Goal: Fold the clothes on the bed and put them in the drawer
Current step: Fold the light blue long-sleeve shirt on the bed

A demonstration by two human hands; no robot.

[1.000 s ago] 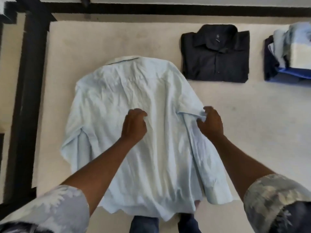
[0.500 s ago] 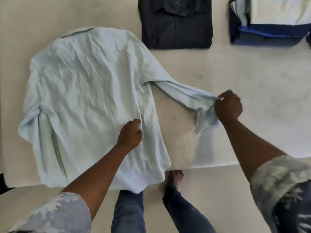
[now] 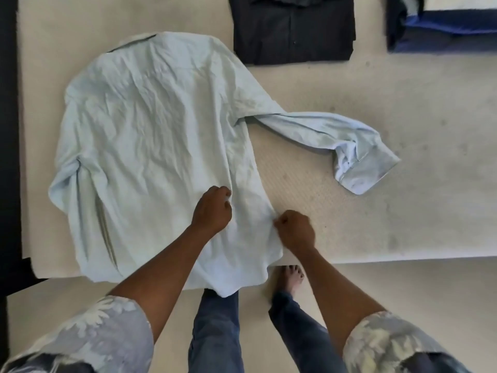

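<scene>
A pale blue long-sleeved shirt [image 3: 150, 135] lies back up on the cream bed [image 3: 403, 205], its hem hanging over the near edge. Its right sleeve [image 3: 336, 138] is stretched out flat to the right, with the cuff turned down. Its left sleeve is bunched along the shirt's left side. My left hand [image 3: 212, 211] rests with curled fingers on the cloth near the lower right of the body. My right hand [image 3: 295, 228] pinches the shirt's right side edge just beside it.
A folded black shirt [image 3: 293, 30] lies at the far middle of the bed. A stack of folded blue and white clothes [image 3: 441, 25] sits at the far right. A dark bed frame [image 3: 8, 130] runs along the left. My legs and a bare foot [image 3: 289, 278] stand at the bed's near edge.
My right hand pulled the right sleeve out to the right, let it go on the bed, and came back to the shirt's side edge. My left hand stayed on the shirt body.
</scene>
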